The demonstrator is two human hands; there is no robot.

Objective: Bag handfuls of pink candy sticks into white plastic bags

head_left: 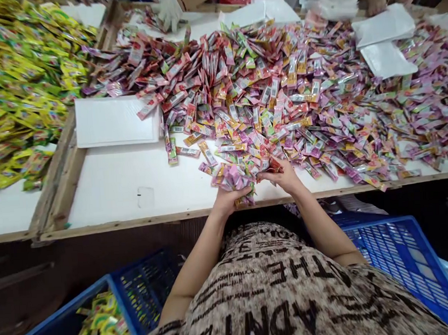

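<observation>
In the head view, the person stands at the near edge of a white worktop point(126, 183). The left hand point(226, 198) has its fingers closed around a bundle of sachets point(234, 178), held just above the worktop's wooden rim. The right hand point(285, 179) is close beside it, its fingers curled into the near fringe of the heap of sachets point(280, 98). They touch the packets, but whether they have hold of any cannot be told. The step in hand looks like gathering loose sachets into the held bundle. It would likely go best if the right hand pulled only a few from the thin edge of the heap and turned them lengthwise to match the bundle. The left fingers should stay snug, since the slick wrappers could slide out over the rim. As for containers, a blue crate point(140, 289) sits low on the left below the worktop, with yellow sachets point(103, 329) lying loose inside it. A second blue crate point(408, 262) sits low on the right, and only its slatted wall and base show. Flat white bags point(117, 121) lie on the worktop to the left of the heap, with more white bags point(386, 59) on its far right. A neighbouring worktop carries a yellow pile point(17, 84), and a co-worker's gloved hand point(169, 11) rests at the far side.
</observation>
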